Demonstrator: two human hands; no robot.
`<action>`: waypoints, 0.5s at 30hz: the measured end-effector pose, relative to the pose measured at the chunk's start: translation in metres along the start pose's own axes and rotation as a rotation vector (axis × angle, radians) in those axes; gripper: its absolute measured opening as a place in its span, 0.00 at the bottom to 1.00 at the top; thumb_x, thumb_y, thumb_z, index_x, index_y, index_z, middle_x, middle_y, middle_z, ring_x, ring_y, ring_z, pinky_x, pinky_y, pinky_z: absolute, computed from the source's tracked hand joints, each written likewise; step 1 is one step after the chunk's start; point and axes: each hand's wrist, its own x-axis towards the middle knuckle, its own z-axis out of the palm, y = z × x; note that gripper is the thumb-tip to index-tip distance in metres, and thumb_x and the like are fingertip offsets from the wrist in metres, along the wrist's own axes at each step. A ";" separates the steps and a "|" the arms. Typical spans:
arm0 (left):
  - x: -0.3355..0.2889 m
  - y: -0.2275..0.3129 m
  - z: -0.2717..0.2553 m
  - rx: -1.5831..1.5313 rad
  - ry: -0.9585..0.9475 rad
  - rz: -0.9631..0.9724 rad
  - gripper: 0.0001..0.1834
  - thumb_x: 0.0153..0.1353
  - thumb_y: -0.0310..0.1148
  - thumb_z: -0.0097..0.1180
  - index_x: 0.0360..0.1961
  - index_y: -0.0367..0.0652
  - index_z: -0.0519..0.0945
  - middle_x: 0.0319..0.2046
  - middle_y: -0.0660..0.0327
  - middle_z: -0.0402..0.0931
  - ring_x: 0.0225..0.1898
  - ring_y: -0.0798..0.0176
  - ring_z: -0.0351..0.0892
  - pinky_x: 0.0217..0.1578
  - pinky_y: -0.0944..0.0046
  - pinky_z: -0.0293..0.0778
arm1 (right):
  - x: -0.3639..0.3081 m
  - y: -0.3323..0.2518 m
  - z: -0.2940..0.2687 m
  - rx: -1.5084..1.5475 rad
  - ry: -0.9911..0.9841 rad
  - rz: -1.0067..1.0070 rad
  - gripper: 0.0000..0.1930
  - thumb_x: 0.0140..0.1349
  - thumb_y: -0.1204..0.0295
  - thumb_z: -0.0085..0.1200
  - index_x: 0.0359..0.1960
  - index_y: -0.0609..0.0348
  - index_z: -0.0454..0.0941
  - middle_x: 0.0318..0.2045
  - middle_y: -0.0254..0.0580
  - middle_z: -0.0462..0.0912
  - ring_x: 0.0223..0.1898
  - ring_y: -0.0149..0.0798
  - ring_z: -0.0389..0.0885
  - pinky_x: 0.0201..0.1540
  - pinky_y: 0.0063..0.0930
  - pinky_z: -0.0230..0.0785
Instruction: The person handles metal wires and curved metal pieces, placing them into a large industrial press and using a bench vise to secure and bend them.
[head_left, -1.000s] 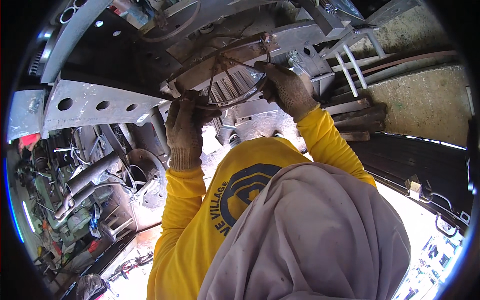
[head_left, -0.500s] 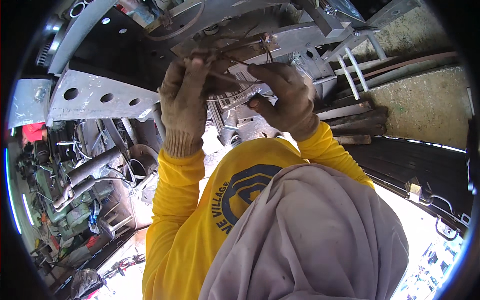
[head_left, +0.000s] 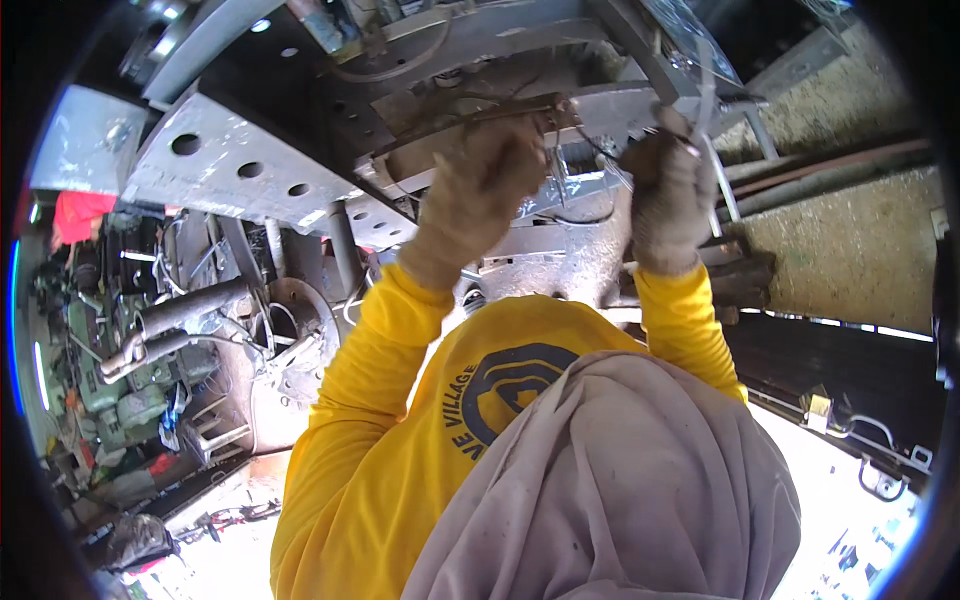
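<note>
Both my hands wear brown knit gloves and are raised under a metal frame. My left hand (head_left: 480, 195), blurred, is curled closed below a brown metal bar (head_left: 500, 107); whatever it grips is hidden. Further right, my right hand (head_left: 668, 205) is closed too, its fingers bent at the top and blurred. A thin dark wire (head_left: 598, 150) runs from the bar's end toward this hand; I cannot tell whether it is held. A pale streak rises above the right hand, too smeared to name.
A grey beam with round holes (head_left: 225, 165) slants in from the left. Pipes and machine parts (head_left: 190, 305) crowd the lower left. On the right are metal rods (head_left: 722, 180), a stained panel (head_left: 850, 215) and a dark panel with a padlock (head_left: 820, 412).
My hands have moved apart: the left went right and slightly down, the right went further right. The thin strand that stretched between them no longer shows there. The view has shifted slightly.
</note>
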 end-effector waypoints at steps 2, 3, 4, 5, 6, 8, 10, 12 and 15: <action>-0.021 0.004 0.004 0.041 -0.001 0.139 0.07 0.68 0.23 0.53 0.45 0.33 0.78 0.39 0.55 0.78 0.37 0.63 0.83 0.36 0.63 0.83 | 0.002 -0.021 0.003 0.082 -0.065 -0.021 0.20 0.73 0.61 0.50 0.57 0.64 0.77 0.22 0.28 0.73 0.24 0.25 0.68 0.30 0.24 0.63; -0.027 0.018 0.006 -0.007 -0.005 0.122 0.07 0.67 0.21 0.53 0.44 0.32 0.78 0.39 0.55 0.77 0.36 0.62 0.83 0.36 0.63 0.82 | 0.003 -0.032 0.003 0.168 -0.127 -0.002 0.21 0.73 0.58 0.50 0.57 0.63 0.77 0.20 0.26 0.69 0.22 0.25 0.65 0.28 0.25 0.60; -0.040 0.024 0.012 -0.198 -0.034 -0.060 0.09 0.68 0.23 0.53 0.47 0.32 0.77 0.41 0.54 0.77 0.37 0.62 0.82 0.38 0.64 0.82 | -0.001 -0.040 0.010 0.236 -0.112 0.061 0.24 0.73 0.55 0.50 0.59 0.61 0.76 0.18 0.25 0.62 0.21 0.27 0.59 0.27 0.26 0.54; -0.052 0.032 0.015 -0.481 -0.063 -0.401 0.13 0.70 0.26 0.54 0.52 0.33 0.73 0.41 0.54 0.77 0.37 0.62 0.82 0.41 0.65 0.80 | -0.006 -0.045 0.014 0.329 -0.133 0.154 0.23 0.73 0.54 0.49 0.59 0.59 0.74 0.18 0.25 0.61 0.23 0.27 0.60 0.28 0.25 0.54; -0.066 0.034 0.018 -0.566 -0.069 -0.543 0.16 0.71 0.29 0.53 0.56 0.33 0.71 0.42 0.54 0.77 0.38 0.62 0.83 0.43 0.65 0.80 | -0.011 -0.046 0.018 0.424 -0.147 0.233 0.23 0.73 0.55 0.50 0.59 0.58 0.74 0.18 0.24 0.61 0.23 0.27 0.60 0.28 0.25 0.53; -0.073 0.041 0.019 -0.654 -0.058 -0.677 0.19 0.72 0.32 0.53 0.59 0.33 0.69 0.42 0.54 0.78 0.39 0.62 0.83 0.44 0.65 0.79 | -0.023 -0.045 0.021 0.518 -0.163 0.355 0.21 0.72 0.55 0.51 0.57 0.57 0.75 0.19 0.23 0.62 0.23 0.27 0.59 0.28 0.25 0.52; -0.068 0.058 0.006 -1.032 0.036 -0.970 0.23 0.73 0.36 0.51 0.63 0.34 0.67 0.44 0.53 0.78 0.40 0.58 0.84 0.46 0.62 0.80 | -0.036 -0.040 0.023 0.551 -0.121 0.474 0.20 0.72 0.55 0.51 0.56 0.55 0.76 0.19 0.24 0.61 0.22 0.26 0.57 0.28 0.25 0.51; -0.081 0.062 0.006 -1.120 0.168 -0.983 0.23 0.74 0.37 0.49 0.63 0.34 0.66 0.43 0.53 0.78 0.40 0.57 0.84 0.45 0.61 0.80 | -0.048 -0.032 0.023 0.626 -0.096 0.575 0.19 0.72 0.55 0.51 0.56 0.54 0.76 0.19 0.24 0.60 0.22 0.26 0.56 0.29 0.27 0.51; -0.096 0.058 0.009 -1.247 0.347 -0.993 0.23 0.75 0.38 0.46 0.62 0.32 0.68 0.40 0.50 0.79 0.37 0.52 0.85 0.42 0.57 0.82 | -0.059 -0.023 0.010 0.586 -0.065 0.629 0.23 0.73 0.56 0.49 0.61 0.58 0.73 0.23 0.28 0.71 0.27 0.30 0.70 0.37 0.33 0.65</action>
